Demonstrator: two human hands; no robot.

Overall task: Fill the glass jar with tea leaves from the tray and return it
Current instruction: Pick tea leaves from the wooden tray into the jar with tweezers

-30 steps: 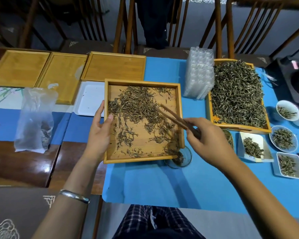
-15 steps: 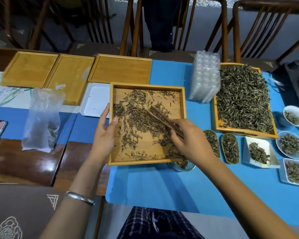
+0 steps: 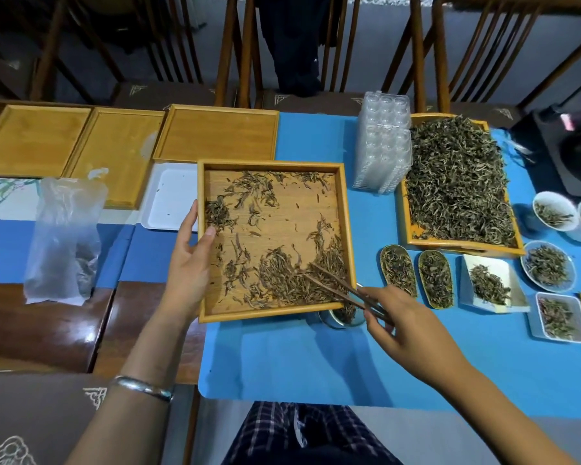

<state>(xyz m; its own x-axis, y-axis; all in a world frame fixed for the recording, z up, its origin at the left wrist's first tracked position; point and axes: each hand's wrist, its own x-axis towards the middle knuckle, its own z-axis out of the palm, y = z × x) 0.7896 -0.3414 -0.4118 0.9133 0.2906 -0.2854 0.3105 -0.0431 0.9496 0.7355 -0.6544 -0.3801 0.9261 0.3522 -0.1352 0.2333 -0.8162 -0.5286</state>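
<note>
A square wooden tray (image 3: 347,209) with loose tea leaves (image 3: 292,283) is tilted over the blue mat, its near right corner lowest. My left hand (image 3: 190,266) grips the tray's left rim. My right hand (image 3: 406,327) holds wooden tongs (image 3: 336,286) whose tips rest in the leaves heaped at the tray's near right corner. The glass jar (image 3: 341,317) sits just under that corner, partly hidden by the tray, with some leaves inside.
A larger tray heaped with tea (image 3: 457,182) stands at right, beside stacked clear plastic trays (image 3: 383,142). Small dishes of leaves (image 3: 547,266) line the right side. Empty wooden trays (image 3: 215,135), a white tray (image 3: 171,196) and a plastic bag (image 3: 64,236) lie at left.
The tongs swept from the tray's middle toward its near right corner, dragging the leaves into a heap there. My right hand moved back toward me. The left hand stayed on the rim.
</note>
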